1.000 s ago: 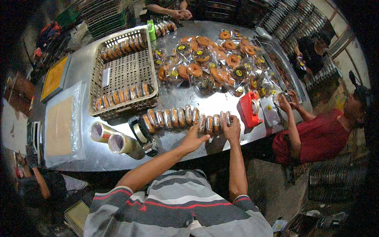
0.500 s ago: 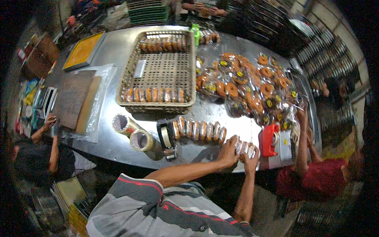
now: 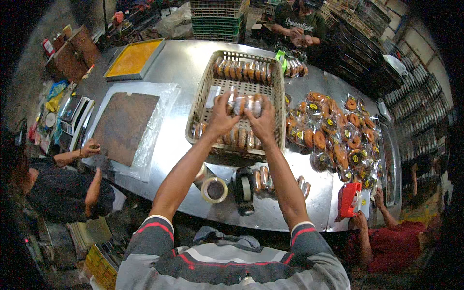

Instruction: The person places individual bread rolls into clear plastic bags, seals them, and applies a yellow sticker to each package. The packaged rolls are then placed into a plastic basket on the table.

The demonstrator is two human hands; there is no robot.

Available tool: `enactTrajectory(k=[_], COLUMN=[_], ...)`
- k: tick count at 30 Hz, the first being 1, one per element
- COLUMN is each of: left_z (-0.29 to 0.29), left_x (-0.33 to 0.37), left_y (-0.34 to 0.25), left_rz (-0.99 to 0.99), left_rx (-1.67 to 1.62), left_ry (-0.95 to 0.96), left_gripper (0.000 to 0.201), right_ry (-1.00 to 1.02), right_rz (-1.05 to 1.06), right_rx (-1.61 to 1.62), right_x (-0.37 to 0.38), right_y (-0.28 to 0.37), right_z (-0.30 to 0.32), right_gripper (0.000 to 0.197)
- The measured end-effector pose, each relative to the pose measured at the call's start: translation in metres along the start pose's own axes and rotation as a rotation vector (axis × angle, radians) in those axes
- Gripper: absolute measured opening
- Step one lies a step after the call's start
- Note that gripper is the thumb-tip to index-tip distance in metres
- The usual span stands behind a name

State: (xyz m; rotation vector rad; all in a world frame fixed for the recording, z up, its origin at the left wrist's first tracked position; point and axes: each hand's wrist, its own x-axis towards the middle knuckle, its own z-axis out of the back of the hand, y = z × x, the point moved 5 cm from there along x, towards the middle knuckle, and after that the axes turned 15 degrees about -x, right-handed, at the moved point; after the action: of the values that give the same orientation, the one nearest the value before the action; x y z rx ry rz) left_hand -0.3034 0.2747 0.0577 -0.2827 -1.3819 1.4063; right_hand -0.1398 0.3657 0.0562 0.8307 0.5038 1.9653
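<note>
Both my hands grip a short row of bagged doughnuts above the middle of a beige plastic basket. My left hand clasps the row's left end, and my right hand clasps its right end; the thumbs are on the near side. Inside the basket, one row of wrapped doughnuts stands along the far wall. Another row lines the near wall, partly hidden by my hands and forearms. More wrapped doughnuts stand on the table, partly behind my right forearm.
Near the front edge are a black tape dispenser and a tape roll. Bagged doughnuts are heaped at the right. A co-worker's hand is at a red tape dispenser. Other people work at the left and far side.
My hands have moved from the front edge of the table up and left to over the basket, carrying the doughnut row. The view has shifted. The red tape dispenser is now tilted.
</note>
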Motion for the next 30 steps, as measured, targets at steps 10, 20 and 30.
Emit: enactTrajectory(k=[10,20,30], left_z=[0.069,0.019,-0.184], left_x=[-0.006,-0.143,-0.237], left_y=[0.065,-0.078,-0.091], left_rz=[0.382,0.532,0.682], left_rx=[0.362,-0.225,-0.350], left_ry=[0.283,0.316,0.394], left_gripper=[0.080,0.045,0.069], right_ry=[0.434,0.406,0.247], right_rz=[0.259,-0.086,-0.417], right_rx=[-0.188,0.277,-0.453], right_x=[-0.004,-0.114,-0.233], right_y=[-0.020,-0.035,-0.191], right_z=[-0.133,0.096,0.173], right_gripper=[0.074,0.046,0.110])
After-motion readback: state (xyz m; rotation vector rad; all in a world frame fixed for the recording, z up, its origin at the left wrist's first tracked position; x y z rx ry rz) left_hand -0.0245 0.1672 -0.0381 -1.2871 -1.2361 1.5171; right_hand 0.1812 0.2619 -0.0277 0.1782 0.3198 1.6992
